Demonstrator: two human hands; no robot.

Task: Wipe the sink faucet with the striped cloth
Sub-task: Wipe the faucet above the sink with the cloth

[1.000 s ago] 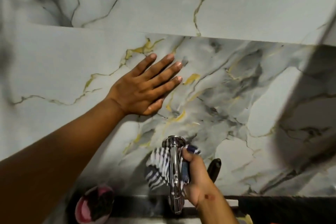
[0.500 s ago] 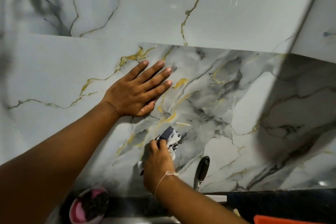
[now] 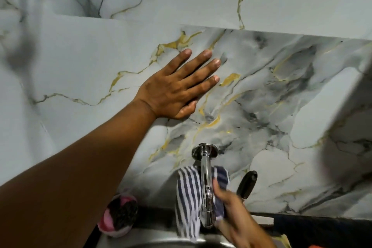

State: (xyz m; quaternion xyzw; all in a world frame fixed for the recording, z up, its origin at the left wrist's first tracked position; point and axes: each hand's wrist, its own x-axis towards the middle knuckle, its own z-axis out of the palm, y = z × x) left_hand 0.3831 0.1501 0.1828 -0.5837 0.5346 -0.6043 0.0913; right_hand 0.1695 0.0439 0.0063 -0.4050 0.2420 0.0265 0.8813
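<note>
A chrome faucet (image 3: 206, 179) sticks out of the marble wall at the bottom centre, its round flange against the tiles. A white cloth with dark blue stripes (image 3: 188, 199) wraps under and around the spout and hangs on its left side. My right hand (image 3: 233, 213) grips the cloth against the right side of the spout, fingers closed. My left hand (image 3: 175, 88) lies flat on the wall above and left of the faucet, fingers spread, holding nothing.
A pink bowl with a dark scrubber (image 3: 119, 213) sits left of the faucet at the wall's foot. A black handle (image 3: 246, 184) leans against the wall right of the faucet. The steel sink rim (image 3: 153, 239) runs along the bottom edge.
My right hand came down from the wall flange to the spout's lower part, dragging the cloth with it, so the flange shows again. My left hand stays pressed on the wall.
</note>
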